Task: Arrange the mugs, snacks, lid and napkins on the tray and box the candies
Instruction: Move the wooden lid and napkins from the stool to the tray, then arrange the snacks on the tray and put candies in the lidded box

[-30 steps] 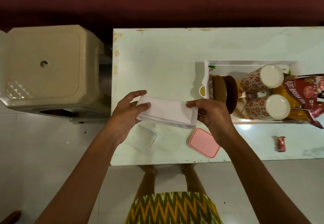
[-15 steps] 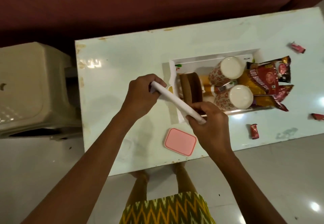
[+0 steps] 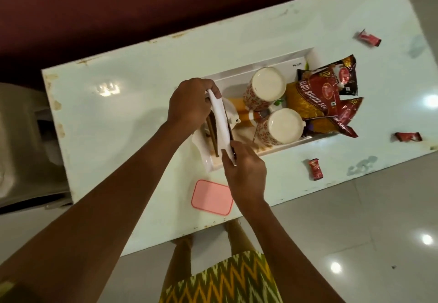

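A white tray (image 3: 265, 71) on the pale table holds two upside-down floral mugs (image 3: 264, 89) (image 3: 279, 126) and red snack packets (image 3: 327, 98) at its right end. At the tray's left end I hold a folded stack of white napkins (image 3: 221, 125) on edge, beside a brown lid (image 3: 211, 129) standing upright. My left hand (image 3: 189, 101) pinches the napkins' far end and my right hand (image 3: 244, 167) grips the near end. Three red candies (image 3: 368, 39) (image 3: 407, 136) (image 3: 315, 169) lie loose on the table. The pink box lid (image 3: 211, 197) lies near the front edge.
A beige plastic stool (image 3: 16, 146) stands left of the table (image 3: 132, 103). A dark red sofa runs along the far side. Glossy white floor tiles lie below the table's front edge, where my legs and patterned skirt show.
Both hands carried the napkins from the table's left part to the tray's left end and turned them on edge next to the brown lid. The view tilted and shifted right.
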